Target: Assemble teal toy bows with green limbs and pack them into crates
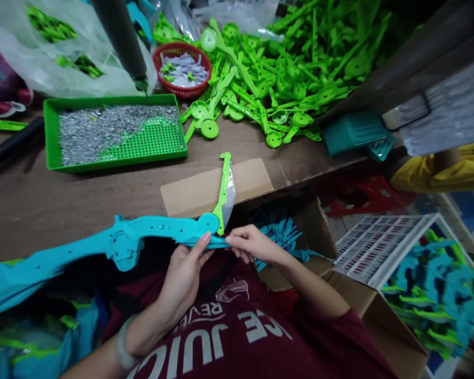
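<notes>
At the lower centre of the frame, the left hand [184,273] and right hand [253,245] both pinch, fingers closed, the long turquoise plastic bow-shaped part [142,239] bearing a lime-green plastic arm [223,189].

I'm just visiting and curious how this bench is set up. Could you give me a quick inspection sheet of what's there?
Surface: brown wooden table, with a flat cardboard piece at its near edge.
Job's things: long blue plastic piece with a green arm joined at its end.
Clutter: green tray of small metal bits, red basket, heap of green plastic parts, plastic bag.
Hands: left hand and right hand both pinch the blue piece.
Cables: nothing seen.
Surroundings: cardboard box of blue parts, white crate.
</notes>
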The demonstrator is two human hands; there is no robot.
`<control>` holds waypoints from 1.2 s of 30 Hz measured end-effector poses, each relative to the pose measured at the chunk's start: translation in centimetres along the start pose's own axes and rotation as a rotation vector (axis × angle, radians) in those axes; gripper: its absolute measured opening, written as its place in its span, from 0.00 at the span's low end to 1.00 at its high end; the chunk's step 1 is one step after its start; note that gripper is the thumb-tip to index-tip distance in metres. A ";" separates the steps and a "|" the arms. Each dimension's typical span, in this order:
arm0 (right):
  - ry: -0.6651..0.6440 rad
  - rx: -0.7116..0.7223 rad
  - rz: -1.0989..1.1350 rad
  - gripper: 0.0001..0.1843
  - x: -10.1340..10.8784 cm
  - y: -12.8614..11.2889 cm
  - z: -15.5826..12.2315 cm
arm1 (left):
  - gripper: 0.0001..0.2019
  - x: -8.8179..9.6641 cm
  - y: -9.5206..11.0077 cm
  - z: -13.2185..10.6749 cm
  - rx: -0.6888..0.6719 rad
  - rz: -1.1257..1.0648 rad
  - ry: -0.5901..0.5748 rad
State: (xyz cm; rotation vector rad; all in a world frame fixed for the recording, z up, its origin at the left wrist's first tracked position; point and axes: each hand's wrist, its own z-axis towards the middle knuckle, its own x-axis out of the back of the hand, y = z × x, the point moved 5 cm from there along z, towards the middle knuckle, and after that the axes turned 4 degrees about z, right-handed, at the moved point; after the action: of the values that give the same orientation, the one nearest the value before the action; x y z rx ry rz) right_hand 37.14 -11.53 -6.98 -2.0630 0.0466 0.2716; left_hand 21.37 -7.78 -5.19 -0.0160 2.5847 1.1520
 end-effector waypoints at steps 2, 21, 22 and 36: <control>-0.047 -0.034 0.028 0.28 0.0 0.1 0.3 | 0.18 0.0 0.0 0.0 -0.006 0.025 -0.017; 0.067 0.389 0.471 0.20 -2.3 -2.4 1.2 | 0.20 2.3 1.1 -3.2 0.102 -0.005 -0.021; 0.117 0.397 0.438 0.20 -2.4 -2.1 0.8 | 0.20 2.2 1.1 -3.1 0.104 -0.004 -0.033; 0.601 1.058 -0.486 0.40 8.4 -20.7 0.5 | 0.15 -0.7 0.8 1.2 0.032 -0.347 -0.077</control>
State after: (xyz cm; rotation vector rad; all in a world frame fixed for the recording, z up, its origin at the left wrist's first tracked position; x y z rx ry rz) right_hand 48.24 -0.31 8.86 -0.9827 0.0394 -0.5779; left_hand 22.28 -6.49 -5.19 -0.3887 2.4083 0.9624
